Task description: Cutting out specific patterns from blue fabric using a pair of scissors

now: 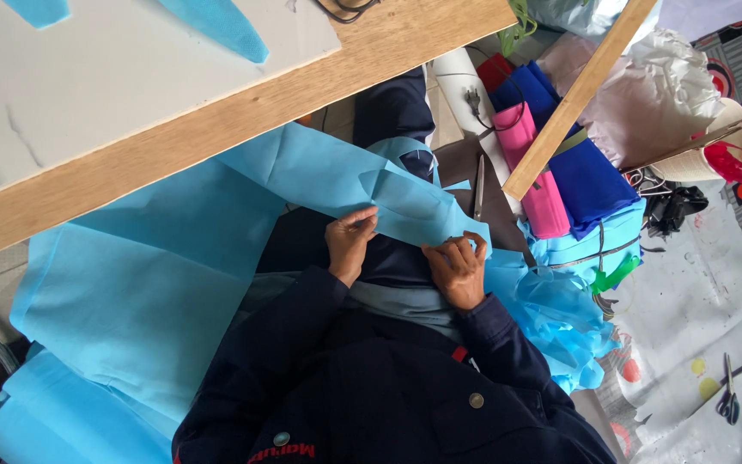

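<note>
A large sheet of light blue non-woven fabric [165, 258] drapes from the wooden table edge [242, 107] down over my lap. My left hand [349, 243] pinches the lower edge of the fabric near its middle. A short way to the right, my right hand [457, 269] grips the same edge, fingers curled over it. Both arms wear dark navy sleeves. The strip of fabric between the two hands is held taut.
A white board [113, 60] with blue fabric scraps lies on the table. A wooden slat [573, 99] leans at the right over pink [534, 172] and dark blue fabric rolls [590, 176]. Scissors [727, 399] lie on the patterned floor cover at lower right.
</note>
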